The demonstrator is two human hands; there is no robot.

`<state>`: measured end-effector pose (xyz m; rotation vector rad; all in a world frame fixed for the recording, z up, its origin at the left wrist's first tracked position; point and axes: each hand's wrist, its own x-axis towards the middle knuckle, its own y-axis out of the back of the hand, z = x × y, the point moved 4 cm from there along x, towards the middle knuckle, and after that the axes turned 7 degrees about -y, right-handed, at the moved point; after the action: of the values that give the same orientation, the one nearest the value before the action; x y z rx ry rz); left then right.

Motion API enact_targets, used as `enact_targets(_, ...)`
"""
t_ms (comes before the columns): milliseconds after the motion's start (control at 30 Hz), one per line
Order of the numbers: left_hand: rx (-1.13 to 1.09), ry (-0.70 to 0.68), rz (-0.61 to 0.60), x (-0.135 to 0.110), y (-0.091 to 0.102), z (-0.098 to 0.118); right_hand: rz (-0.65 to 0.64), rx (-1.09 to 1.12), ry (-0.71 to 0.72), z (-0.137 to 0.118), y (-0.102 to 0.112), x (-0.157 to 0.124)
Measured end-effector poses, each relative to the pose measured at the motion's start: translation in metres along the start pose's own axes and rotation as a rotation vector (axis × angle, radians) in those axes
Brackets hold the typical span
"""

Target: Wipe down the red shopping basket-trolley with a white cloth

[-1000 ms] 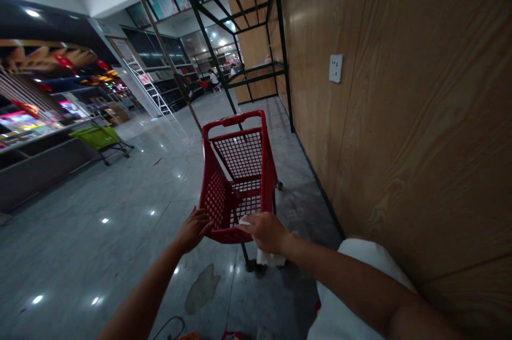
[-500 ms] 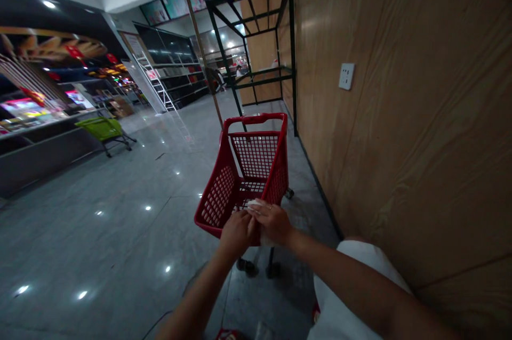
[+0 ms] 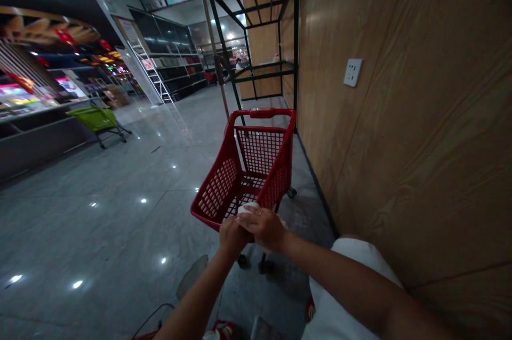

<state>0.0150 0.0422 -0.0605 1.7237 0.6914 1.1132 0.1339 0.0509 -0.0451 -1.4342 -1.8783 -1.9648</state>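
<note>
A red plastic shopping cart (image 3: 262,151) with lattice sides stands on the floor, its near end towards me. My left hand (image 3: 234,234) is closed over the near rim. Right beside it, my right hand (image 3: 264,229) is closed on a white cloth (image 3: 248,207) and presses it against the rim. Some of the cloth pokes out above the right fingers, and a ring shows on that hand. The two hands touch, so the left fingertips are partly hidden.
A wood-panelled wall (image 3: 400,116) with a socket (image 3: 353,72) runs along the right. Behind the cart are a dark metal frame (image 3: 296,47) and a leaning pole (image 3: 212,36). A green cart (image 3: 96,118) stands left by a counter. A cable (image 3: 150,314) lies on the floor at bottom left.
Both hands and the cloth have shifted a little left and towards me along the near rim. The view has turned slightly, and the cart stays in about the same spot.
</note>
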Motion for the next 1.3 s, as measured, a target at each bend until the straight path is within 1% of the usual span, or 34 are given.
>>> enact_targets(33,0.002,-0.011,0.028,-0.002,0.0,-0.004,-0.019,-0.006,0.028,-0.003,-0.003,0.002)
enact_targets(67,0.003,-0.02,0.051,-0.003,0.001,-0.009,-0.034,-0.02,0.024,0.001,-0.004,0.005)
enact_targets(100,0.002,-0.028,0.068,-0.005,0.002,-0.014,-0.041,-0.038,-0.012,0.012,-0.001,0.009)
enact_targets(167,-0.011,-0.054,0.082,-0.009,0.005,-0.025,-0.023,-0.079,-0.156,0.05,0.011,0.018)
enact_targets(233,-0.041,-0.09,0.071,-0.013,0.01,-0.035,0.042,-0.121,-0.339,0.092,0.027,0.026)
enact_targets(267,-0.059,-0.103,0.057,-0.014,0.012,-0.039,0.079,-0.137,-0.414,0.108,0.034,0.029)
enact_targets(300,-0.073,-0.104,0.036,-0.015,0.015,-0.042,0.108,-0.15,-0.464,0.119,0.037,0.032)
enact_targets(333,-0.081,-0.088,0.013,-0.014,0.017,-0.043,0.126,-0.159,-0.482,0.121,0.037,0.034)
enact_targets(367,-0.084,-0.052,-0.008,-0.012,0.02,-0.043,0.129,-0.162,-0.466,0.117,0.034,0.036)
enact_targets(400,-0.086,0.0,-0.019,-0.008,0.023,-0.041,0.117,-0.159,-0.42,0.106,0.026,0.037)
enact_targets(467,-0.087,0.123,-0.022,0.004,0.027,-0.033,0.071,-0.139,-0.281,0.071,0.005,0.039)
enact_targets(533,-0.08,0.21,-0.03,0.017,0.028,-0.023,0.035,-0.115,-0.167,0.038,-0.015,0.039)
enact_targets(567,-0.066,0.249,-0.046,0.022,0.026,-0.019,0.02,-0.109,-0.133,0.028,-0.021,0.04)
enact_targets(600,-0.045,0.275,-0.062,0.025,0.023,-0.017,0.005,-0.11,-0.117,0.024,-0.023,0.041)
enact_targets(633,-0.019,0.284,-0.071,0.026,0.021,-0.017,-0.009,-0.118,-0.122,0.027,-0.021,0.043)
enact_targets(667,0.007,0.276,-0.067,0.026,0.018,-0.019,-0.017,-0.134,-0.15,0.036,-0.014,0.045)
enact_targets(733,0.051,0.222,-0.025,0.02,0.014,-0.025,0.002,-0.179,-0.273,0.071,0.008,0.049)
enact_targets(800,0.08,0.192,0.034,0.012,0.012,-0.033,0.086,-0.219,-0.448,0.113,0.037,0.051)
enact_targets(833,0.092,0.201,0.055,0.008,0.011,-0.037,0.133,-0.232,-0.505,0.13,0.049,0.052)
enact_targets(867,0.104,0.219,0.068,0.005,0.01,-0.04,0.17,-0.241,-0.549,0.142,0.057,0.052)
enact_targets(900,0.116,0.241,0.075,0.004,0.009,-0.042,0.194,-0.245,-0.57,0.147,0.06,0.052)
enact_targets(933,0.129,0.26,0.079,0.003,0.008,-0.043,0.199,-0.241,-0.567,0.146,0.059,0.053)
enact_targets(967,0.142,0.275,0.082,0.003,0.007,-0.043,0.181,-0.228,-0.538,0.137,0.052,0.054)
enact_targets(1000,0.153,0.285,0.086,0.003,0.006,-0.043,0.148,-0.206,-0.484,0.121,0.041,0.055)
enact_targets(1100,0.175,0.302,0.087,0.006,0.004,-0.041,0.019,-0.097,-0.235,0.054,-0.002,0.058)
enact_targets(1133,0.173,0.303,0.083,0.006,0.004,-0.042,-0.003,-0.062,-0.164,0.034,-0.014,0.058)
enact_targets(1167,0.167,0.303,0.08,0.006,0.003,-0.042,-0.021,-0.037,-0.112,0.018,-0.023,0.059)
enact_targets(1200,0.161,0.301,0.079,0.006,0.003,-0.043,-0.035,-0.023,-0.079,0.01,-0.027,0.059)
enact_targets(1233,0.156,0.298,0.082,0.005,0.003,-0.044,-0.047,-0.024,-0.069,0.011,-0.027,0.06)
enact_targets(1267,0.152,0.295,0.087,0.004,0.003,-0.045,-0.052,-0.039,-0.089,0.019,-0.022,0.061)
enact_targets(1300,0.15,0.294,0.093,0.004,0.003,-0.046,-0.042,-0.067,-0.139,0.036,-0.013,0.062)
